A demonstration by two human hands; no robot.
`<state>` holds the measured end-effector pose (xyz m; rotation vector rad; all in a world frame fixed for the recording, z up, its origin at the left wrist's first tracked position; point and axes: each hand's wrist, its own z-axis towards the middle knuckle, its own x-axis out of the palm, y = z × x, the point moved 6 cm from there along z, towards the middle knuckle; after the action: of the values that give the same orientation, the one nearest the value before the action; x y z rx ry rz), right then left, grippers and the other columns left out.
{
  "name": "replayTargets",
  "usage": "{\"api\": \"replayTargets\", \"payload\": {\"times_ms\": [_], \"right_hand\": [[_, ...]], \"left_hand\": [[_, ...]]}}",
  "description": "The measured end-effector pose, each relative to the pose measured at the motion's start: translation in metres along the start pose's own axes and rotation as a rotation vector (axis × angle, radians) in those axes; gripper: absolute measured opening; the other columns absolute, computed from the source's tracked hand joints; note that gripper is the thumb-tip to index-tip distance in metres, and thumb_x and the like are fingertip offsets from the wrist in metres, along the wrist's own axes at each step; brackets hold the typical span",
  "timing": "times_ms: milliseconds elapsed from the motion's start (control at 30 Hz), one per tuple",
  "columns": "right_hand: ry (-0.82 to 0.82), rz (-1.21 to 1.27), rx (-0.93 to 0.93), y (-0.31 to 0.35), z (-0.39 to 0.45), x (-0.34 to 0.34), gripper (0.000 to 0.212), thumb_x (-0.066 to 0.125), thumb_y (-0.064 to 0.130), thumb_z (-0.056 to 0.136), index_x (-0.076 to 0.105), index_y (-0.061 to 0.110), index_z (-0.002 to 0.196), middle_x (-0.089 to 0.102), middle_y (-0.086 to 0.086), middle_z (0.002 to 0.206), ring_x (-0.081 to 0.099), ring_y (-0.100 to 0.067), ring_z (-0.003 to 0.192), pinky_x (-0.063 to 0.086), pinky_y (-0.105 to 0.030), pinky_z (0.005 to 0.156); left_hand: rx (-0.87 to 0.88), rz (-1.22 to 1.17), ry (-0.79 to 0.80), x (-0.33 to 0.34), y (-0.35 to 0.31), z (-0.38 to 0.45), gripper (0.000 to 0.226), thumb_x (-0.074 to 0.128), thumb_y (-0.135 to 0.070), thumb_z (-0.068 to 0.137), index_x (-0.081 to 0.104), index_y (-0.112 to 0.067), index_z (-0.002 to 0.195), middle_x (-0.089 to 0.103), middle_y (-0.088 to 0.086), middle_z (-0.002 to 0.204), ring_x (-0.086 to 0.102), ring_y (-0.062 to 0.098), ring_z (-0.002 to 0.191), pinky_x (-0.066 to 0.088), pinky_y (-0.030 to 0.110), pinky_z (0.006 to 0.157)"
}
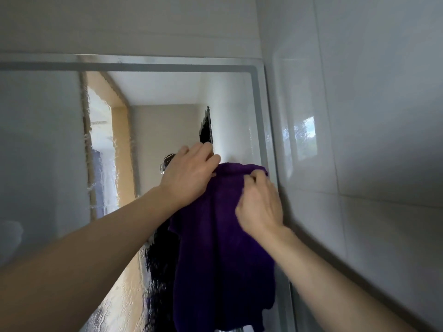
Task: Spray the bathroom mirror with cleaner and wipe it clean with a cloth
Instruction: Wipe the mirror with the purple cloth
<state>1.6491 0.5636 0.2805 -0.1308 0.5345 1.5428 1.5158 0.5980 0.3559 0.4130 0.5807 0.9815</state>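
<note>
Right, from the head view I've got both hands up at the mirror (pixel 167 121), near its upper right corner. The purple microfibre cloth (pixel 223 248) hangs flat against the glass, top edge bunched between the two hands, the rest draping down past the bottom of the frame. Left hand (pixel 189 176) sits at the cloth's upper left corner; its grip looks like it is grasping the top hem, fingers (pixel 208 159) bent over the fabric edge and reaching onto the glass, though the fingertips are partly hidden so I can't see the exact pinch. Right hand (pixel 260 204) is on the cloth's upper right corner, fingers curled into the fabric, grip clenched on the cloth, just beside the mirror's frosted border strip (pixel 257 97). Mirror surface is wet: rippled streaks of liquid run down the left and centre of the glass and distort the reflection, which shows a doorway with a wood-coloured frame (pixel 119 140). A dark reflected shape shows above and below the cloth; it's too warped for me to call. The right edge of the mirror butts against a glossy white tiled wall (pixel 359 116), where a bright window reflection (pixel 302 140) shows on one tile. Both forearms are bare. Image is a bit motion-blurred around the right hand.
</note>
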Motion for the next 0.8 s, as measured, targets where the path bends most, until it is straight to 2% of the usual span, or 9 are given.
{"api": "replayTargets", "payload": {"times_ms": [100, 167, 267, 367, 433, 533, 600, 733, 800], "right_hand": [[0.073, 0.038, 0.098, 0.025, -0.016, 0.027, 0.074, 0.043, 0.044, 0.101, 0.020, 0.004, 0.159, 0.018, -0.026, 0.164, 0.029, -0.040, 0.142, 0.028, -0.046, 0.119], [0.092, 0.043, 0.116, 0.030, -0.013, 0.041, 0.087, 0.039, 0.057, 0.099, -0.003, 0.016, 0.162, -0.008, -0.021, 0.169, 0.006, -0.043, 0.152, 0.012, -0.057, 0.124], [0.054, 0.058, 0.091, 0.013, 0.005, 0.050, 0.093, 0.033, 0.071, 0.095, -0.020, 0.030, 0.160, -0.028, -0.010, 0.167, -0.017, -0.038, 0.155, -0.002, -0.065, 0.122], [-0.002, 0.053, 0.039, -0.005, 0.022, 0.050, 0.094, 0.023, 0.081, 0.088, -0.022, 0.037, 0.158, -0.032, -0.003, 0.167, -0.021, -0.034, 0.155, -0.009, -0.066, 0.120], [-0.032, 0.045, 0.034, -0.011, 0.038, 0.045, 0.093, 0.023, 0.081, 0.087, -0.020, 0.039, 0.158, -0.031, -0.001, 0.167, -0.018, -0.033, 0.155, -0.010, -0.066, 0.120], [-0.104, 0.024, 0.006, -0.004, 0.083, 0.030, 0.090, 0.025, 0.077, 0.088, -0.014, 0.039, 0.160, -0.023, -0.002, 0.169, -0.014, -0.034, 0.156, -0.009, -0.066, 0.121], [-0.126, 0.000, -0.054, 0.013, 0.116, 0.018, 0.087, 0.023, 0.073, 0.089, -0.010, 0.037, 0.161, -0.019, -0.004, 0.171, -0.014, -0.034, 0.156, -0.007, -0.067, 0.121], [-0.148, -0.029, -0.173, 0.041, 0.134, 0.015, 0.081, 0.024, 0.067, 0.093, -0.006, 0.036, 0.162, -0.017, -0.004, 0.171, -0.013, -0.035, 0.157, -0.007, -0.066, 0.121], [-0.160, -0.053, -0.239, 0.044, 0.118, 0.024, 0.081, 0.029, 0.065, 0.094, -0.004, 0.037, 0.163, -0.013, -0.004, 0.172, -0.009, -0.036, 0.157, -0.007, -0.066, 0.121]], "left_hand": [[-0.175, -0.039, -0.016, 0.004, 0.009, 0.001, 0.037, 0.080, -0.036, 0.085, 0.062, -0.010, 0.102, 0.057, 0.010, 0.110, 0.054, 0.033, 0.102, 0.042, 0.045, 0.089], [-0.266, -0.044, 0.019, 0.007, 0.019, 0.002, 0.050, 0.077, -0.052, 0.083, 0.060, -0.013, 0.109, 0.055, 0.010, 0.121, 0.050, 0.033, 0.113, 0.038, 0.046, 0.099], [-0.260, -0.040, 0.078, 0.004, 0.034, 0.000, 0.061, 0.071, -0.069, 0.078, 0.062, -0.020, 0.113, 0.052, 0.008, 0.133, 0.041, 0.034, 0.127, 0.028, 0.051, 0.110], [-0.250, -0.026, 0.154, -0.001, 0.057, -0.003, 0.076, 0.069, -0.078, 0.070, 0.054, -0.034, 0.130, 0.041, 0.007, 0.150, 0.023, 0.034, 0.142, 0.015, 0.062, 0.117], [-0.318, 0.013, 0.274, -0.002, 0.077, -0.005, 0.106, 0.070, -0.086, 0.059, 0.028, -0.046, 0.148, 0.014, 0.007, 0.166, 0.002, 0.037, 0.152, 0.009, 0.073, 0.117], [-0.367, 0.084, 0.461, 0.005, 0.093, -0.009, 0.134, 0.077, -0.082, 0.058, -0.012, -0.049, 0.154, -0.027, 0.003, 0.166, -0.022, 0.047, 0.152, 0.012, 0.080, 0.112], [-0.365, 0.092, 0.487, 0.010, 0.091, -0.009, 0.134, 0.077, -0.076, 0.066, -0.021, -0.045, 0.152, -0.035, 0.006, 0.163, -0.026, 0.050, 0.150, 0.013, 0.081, 0.110], [-0.383, 0.045, 0.430, 0.008, 0.089, -0.009, 0.116, 0.079, -0.047, 0.081, -0.017, -0.047, 0.147, -0.031, 0.004, 0.164, -0.023, 0.048, 0.152, 0.011, 0.082, 0.111], [-0.387, 0.050, 0.417, 0.007, 0.090, -0.010, 0.113, 0.077, -0.047, 0.082, -0.014, -0.047, 0.149, -0.029, 0.003, 0.166, -0.022, 0.046, 0.153, 0.011, 0.081, 0.112]]}}
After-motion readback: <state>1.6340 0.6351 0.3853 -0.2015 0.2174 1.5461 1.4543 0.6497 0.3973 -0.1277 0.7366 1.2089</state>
